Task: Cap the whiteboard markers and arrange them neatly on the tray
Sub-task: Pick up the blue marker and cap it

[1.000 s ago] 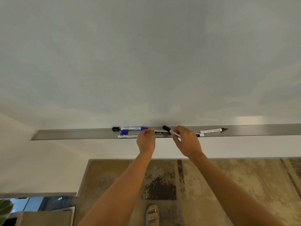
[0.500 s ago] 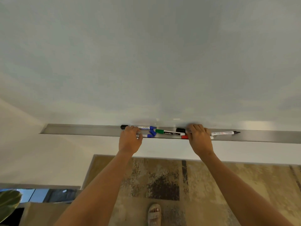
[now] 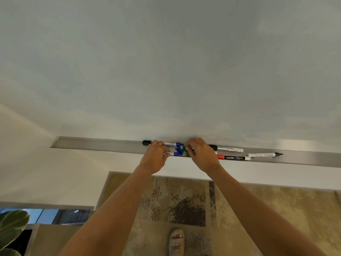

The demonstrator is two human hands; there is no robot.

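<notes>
A long metal tray runs under the whiteboard. My left hand rests on the tray with its fingers closed on a blue marker at the front edge. Behind that hand lies another marker with a black cap and a blue end. A loose blue cap sits between the two. My right hand grips a green marker, of which only the green end shows. To its right lie a black-capped marker, a red-ended marker and an uncapped black marker.
The whiteboard fills the upper view. The tray's left stretch holds nothing. Below are a patterned rug and my sandalled foot. A plant leaf and a low box stand at the lower left.
My right hand has slid left onto the green marker, uncovering the red-ended and black-capped markers. My left hand stays at the blue markers.
</notes>
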